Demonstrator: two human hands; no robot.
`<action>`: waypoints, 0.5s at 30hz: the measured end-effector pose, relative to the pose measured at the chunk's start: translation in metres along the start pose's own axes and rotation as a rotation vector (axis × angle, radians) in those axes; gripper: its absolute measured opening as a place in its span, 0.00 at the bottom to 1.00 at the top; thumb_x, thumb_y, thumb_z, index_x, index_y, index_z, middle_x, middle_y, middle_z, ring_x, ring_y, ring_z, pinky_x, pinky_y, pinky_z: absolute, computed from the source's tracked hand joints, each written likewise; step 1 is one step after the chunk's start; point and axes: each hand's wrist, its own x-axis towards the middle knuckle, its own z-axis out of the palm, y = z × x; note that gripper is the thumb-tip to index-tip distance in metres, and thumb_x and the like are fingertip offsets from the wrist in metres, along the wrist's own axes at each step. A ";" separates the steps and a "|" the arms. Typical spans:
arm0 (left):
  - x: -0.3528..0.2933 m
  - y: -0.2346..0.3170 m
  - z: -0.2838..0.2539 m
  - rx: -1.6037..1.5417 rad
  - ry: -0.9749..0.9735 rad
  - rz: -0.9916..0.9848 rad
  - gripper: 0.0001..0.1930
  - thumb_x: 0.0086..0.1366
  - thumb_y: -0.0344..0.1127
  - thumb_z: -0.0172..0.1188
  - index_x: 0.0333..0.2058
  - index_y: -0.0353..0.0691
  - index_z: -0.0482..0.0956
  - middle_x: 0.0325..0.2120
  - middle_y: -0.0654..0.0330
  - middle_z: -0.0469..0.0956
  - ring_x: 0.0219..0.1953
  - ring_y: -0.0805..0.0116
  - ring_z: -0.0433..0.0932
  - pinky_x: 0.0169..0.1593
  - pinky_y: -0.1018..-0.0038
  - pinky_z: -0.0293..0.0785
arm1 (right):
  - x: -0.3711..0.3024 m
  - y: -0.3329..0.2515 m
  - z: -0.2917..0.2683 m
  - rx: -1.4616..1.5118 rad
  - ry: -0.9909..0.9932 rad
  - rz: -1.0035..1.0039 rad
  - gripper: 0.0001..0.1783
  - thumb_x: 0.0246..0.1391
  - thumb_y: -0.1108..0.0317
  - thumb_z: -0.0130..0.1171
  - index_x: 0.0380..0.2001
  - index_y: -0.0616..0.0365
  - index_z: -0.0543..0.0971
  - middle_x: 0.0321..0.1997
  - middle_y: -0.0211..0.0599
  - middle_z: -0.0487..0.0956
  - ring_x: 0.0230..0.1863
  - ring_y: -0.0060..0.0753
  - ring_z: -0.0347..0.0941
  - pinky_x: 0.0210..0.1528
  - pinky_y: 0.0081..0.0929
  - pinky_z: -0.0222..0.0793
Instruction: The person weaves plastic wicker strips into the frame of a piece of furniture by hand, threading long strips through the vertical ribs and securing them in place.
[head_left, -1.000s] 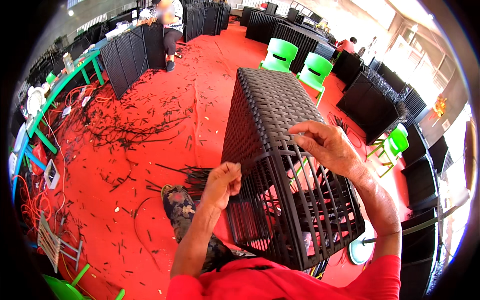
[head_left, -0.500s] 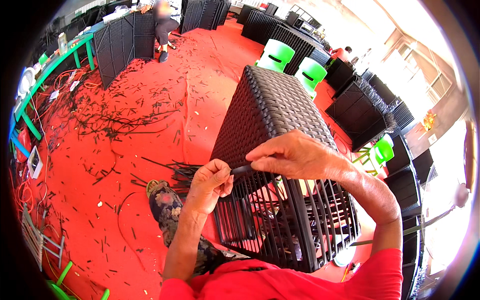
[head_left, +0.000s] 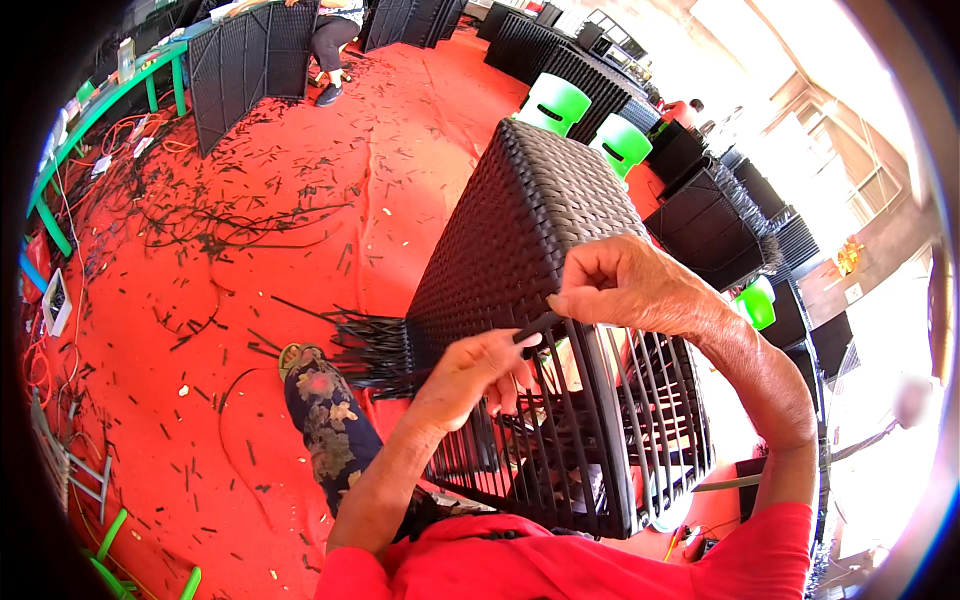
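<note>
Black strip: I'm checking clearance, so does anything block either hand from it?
Nothing visible does: the left hand pinches the black strip, and the right hand is right by its upper end.

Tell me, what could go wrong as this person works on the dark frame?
The strip might slip or twist, as the left fingers seem to pinch it only at the tips. The right fingers, close to the frame's corner, could scrape against it. The loose strands near the foot might catch it.
</note>
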 end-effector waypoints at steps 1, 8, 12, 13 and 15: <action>0.000 0.001 0.006 0.109 -0.011 -0.031 0.21 0.64 0.44 0.45 0.49 0.34 0.66 0.21 0.60 0.75 0.15 0.77 0.71 0.16 0.85 0.62 | -0.001 0.000 0.000 -0.110 0.045 -0.042 0.11 0.42 0.64 0.58 0.17 0.61 0.73 0.13 0.27 0.70 0.18 0.15 0.64 0.21 0.21 0.61; 0.016 0.006 0.006 0.044 -0.227 -0.130 0.27 0.64 0.40 0.44 0.58 0.40 0.48 0.15 0.58 0.73 0.09 0.76 0.68 0.10 0.85 0.57 | -0.003 -0.005 0.004 -0.522 0.135 -0.154 0.08 0.34 0.66 0.55 0.14 0.61 0.72 0.12 0.38 0.69 0.16 0.31 0.66 0.21 0.29 0.62; 0.021 -0.002 0.004 -0.089 -0.242 -0.120 0.21 0.63 0.42 0.47 0.52 0.40 0.60 0.13 0.59 0.72 0.07 0.77 0.66 0.09 0.86 0.56 | 0.005 0.000 0.011 -0.572 0.107 -0.170 0.11 0.33 0.62 0.54 0.14 0.60 0.74 0.15 0.47 0.72 0.21 0.48 0.70 0.25 0.39 0.64; 0.022 -0.003 0.004 -0.104 -0.230 -0.128 0.19 0.63 0.42 0.48 0.49 0.40 0.63 0.13 0.58 0.73 0.07 0.77 0.66 0.09 0.86 0.57 | 0.006 0.003 0.012 -0.575 0.093 -0.170 0.11 0.33 0.62 0.54 0.14 0.60 0.75 0.15 0.48 0.72 0.21 0.49 0.70 0.25 0.39 0.64; 0.019 -0.004 0.006 -0.139 -0.168 -0.068 0.13 0.62 0.42 0.50 0.36 0.38 0.72 0.12 0.60 0.72 0.07 0.79 0.64 0.09 0.86 0.54 | 0.004 0.008 0.013 -0.588 0.112 -0.158 0.10 0.35 0.63 0.54 0.15 0.59 0.75 0.15 0.46 0.72 0.22 0.49 0.71 0.27 0.41 0.65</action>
